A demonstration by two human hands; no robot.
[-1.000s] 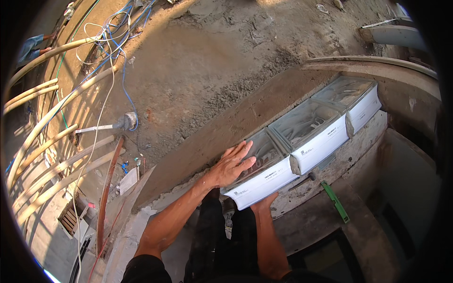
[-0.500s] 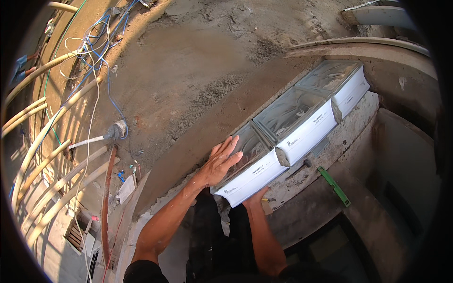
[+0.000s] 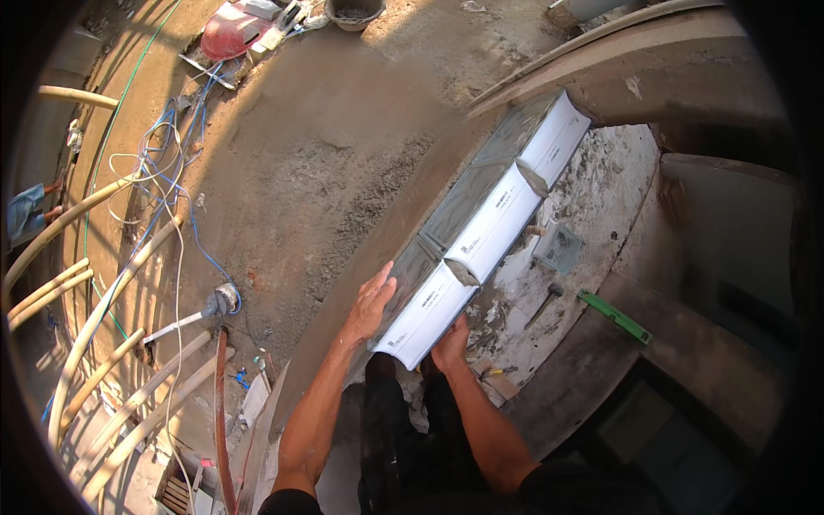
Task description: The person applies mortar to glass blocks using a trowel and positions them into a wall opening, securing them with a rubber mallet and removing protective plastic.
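Note:
Three glass blocks with white edges stand in a row along a mortar-covered wall: the nearest glass block (image 3: 427,316), a middle glass block (image 3: 491,221) and a far glass block (image 3: 556,136). Grey mortar (image 3: 462,272) fills the joint between the nearest two. My left hand (image 3: 367,307) lies along the left glass face of the nearest block, its fingers stretched out. Against that block's opposite, lower side, my right hand (image 3: 451,345) grips its near end; part of its fingers is hidden behind the block.
On the pale ledge to the right lie a clear square plate (image 3: 560,247), a hammer-like tool (image 3: 546,305) and a green spirit level (image 3: 614,315). Tangled cables (image 3: 163,163) and bamboo poles (image 3: 120,257) are at left. Another person's blue sleeve (image 3: 26,210) shows at the far left.
The view has shifted, bringing a red helmet-like object and a bucket into sight at the top. My left fingers have drawn closer together on the nearest block; my right hand shows more.

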